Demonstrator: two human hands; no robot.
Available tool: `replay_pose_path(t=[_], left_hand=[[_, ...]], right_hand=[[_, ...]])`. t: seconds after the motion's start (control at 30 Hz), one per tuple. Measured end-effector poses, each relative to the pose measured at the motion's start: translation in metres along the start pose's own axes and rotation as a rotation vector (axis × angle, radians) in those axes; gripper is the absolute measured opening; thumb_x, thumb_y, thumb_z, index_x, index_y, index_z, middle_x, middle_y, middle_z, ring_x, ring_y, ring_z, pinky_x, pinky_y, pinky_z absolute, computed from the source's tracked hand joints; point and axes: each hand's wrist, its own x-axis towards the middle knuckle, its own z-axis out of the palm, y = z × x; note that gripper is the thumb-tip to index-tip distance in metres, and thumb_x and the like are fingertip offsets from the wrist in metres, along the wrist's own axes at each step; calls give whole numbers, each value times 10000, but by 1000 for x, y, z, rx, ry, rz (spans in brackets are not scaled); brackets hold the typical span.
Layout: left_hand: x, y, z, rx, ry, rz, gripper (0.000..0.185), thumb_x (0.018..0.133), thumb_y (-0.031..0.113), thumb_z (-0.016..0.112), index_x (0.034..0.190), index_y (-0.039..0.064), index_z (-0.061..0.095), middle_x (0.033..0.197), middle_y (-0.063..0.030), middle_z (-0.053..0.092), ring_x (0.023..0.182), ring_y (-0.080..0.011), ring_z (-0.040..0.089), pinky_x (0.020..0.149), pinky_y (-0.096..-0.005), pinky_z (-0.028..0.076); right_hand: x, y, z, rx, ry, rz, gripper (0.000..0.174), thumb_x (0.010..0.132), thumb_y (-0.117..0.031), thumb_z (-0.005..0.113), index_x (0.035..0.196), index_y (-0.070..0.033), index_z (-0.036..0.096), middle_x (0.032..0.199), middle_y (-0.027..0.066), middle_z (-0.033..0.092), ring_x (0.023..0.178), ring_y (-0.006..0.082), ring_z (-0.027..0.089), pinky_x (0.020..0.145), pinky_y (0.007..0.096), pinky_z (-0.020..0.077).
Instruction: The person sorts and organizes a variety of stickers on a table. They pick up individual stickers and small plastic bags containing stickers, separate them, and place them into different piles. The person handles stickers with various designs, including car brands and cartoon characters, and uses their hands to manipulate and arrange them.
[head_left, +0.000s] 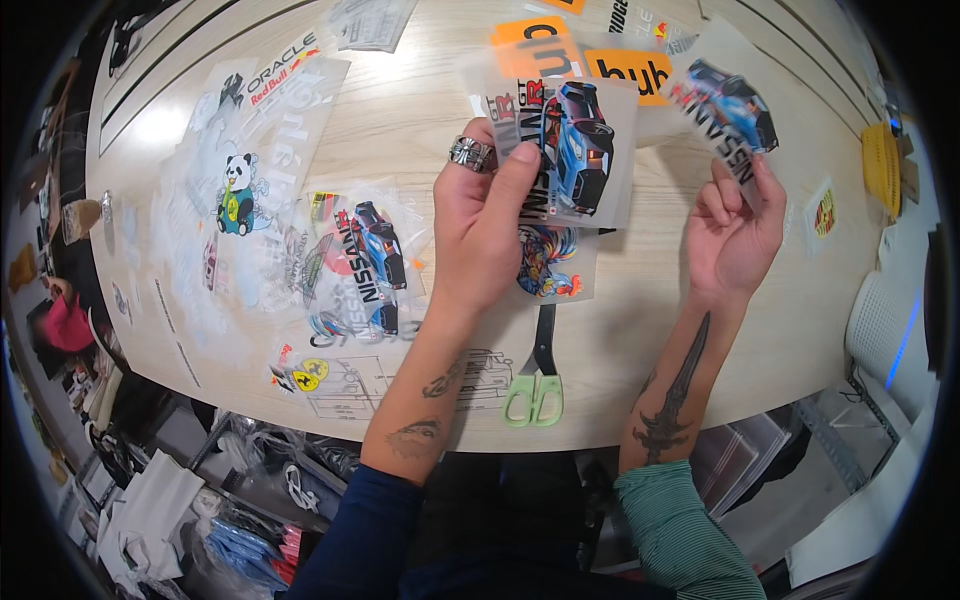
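Note:
My left hand (480, 217), with a silver ring, grips several overlapping translucent film sheets printed with a blue car (581, 150), the thumb on top. Between the thumb and fingers of my right hand (735, 221) is one similar car transfer sheet (727, 112), raised to the right and slightly blurred. Below the left hand's sheets lies a film with a colourful rooster (551, 262). Scissors with light green handles (534, 397) rest near the table's front edge, blades pointing away from me. More car prints (379, 247) lie left of my left forearm.
Overlapping film transfers, one with a panda (238, 195), cover the table's left part. Orange prints (626, 75) lie beyond my hands, and a small crest sticker (823, 212) at right. A white perforated basket (874, 322) stands beside the right edge. A person in pink (66, 322) is far left.

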Motion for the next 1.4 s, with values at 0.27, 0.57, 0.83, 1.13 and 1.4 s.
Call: replay_pose_path(t=[0.27, 0.57, 0.83, 1.13, 1.4], left_hand=[[-2, -12, 21, -298, 384, 108, 244, 1068, 187, 444, 1283, 75, 471, 1070, -22, 628, 829, -57, 602, 614, -195, 472], [-20, -29, -9, 43, 398, 126, 293, 1073, 295, 459, 1242, 68, 530, 1129, -74, 622, 942, -98, 572, 783, -270, 475], [1, -5, -8, -248, 268, 75, 335, 1070, 282, 444, 1218, 9, 571, 1123, -102, 677, 963, -146, 649, 852, -275, 503], [-10, -11, 8, -187, -92, -104, 358, 1058, 144, 469, 1394, 65, 378, 1257, -46, 570, 1120, -97, 537, 967, -279, 442], [-7, -5, 0, 12, -84, -171, 320, 1032, 144, 515, 1329, 33, 479, 1045, -2, 625, 877, -67, 583, 746, -238, 485]], right_hand=[[-78, 85, 60, -447, -74, -198, 153, 982, -103, 601, 1067, 19, 567, 914, 63, 646, 722, 96, 581, 641, 224, 461], [-80, 102, 53, -899, -126, -514, 206, 782, -90, 804, 933, 10, 706, 1000, 120, 570, 919, 238, 543, 771, 325, 468], [-56, 77, 45, -591, -158, -397, 560, 762, -352, 830, 1118, 31, 633, 1034, 103, 545, 915, 173, 527, 752, 267, 454], [-49, 67, 45, -585, -164, -127, 168, 964, -120, 649, 1024, 36, 654, 899, 34, 686, 796, 58, 605, 689, 224, 491], [-39, 61, 15, -630, -301, -122, 167, 977, -121, 623, 1049, 25, 663, 913, 19, 667, 831, 52, 593, 714, 211, 484]])
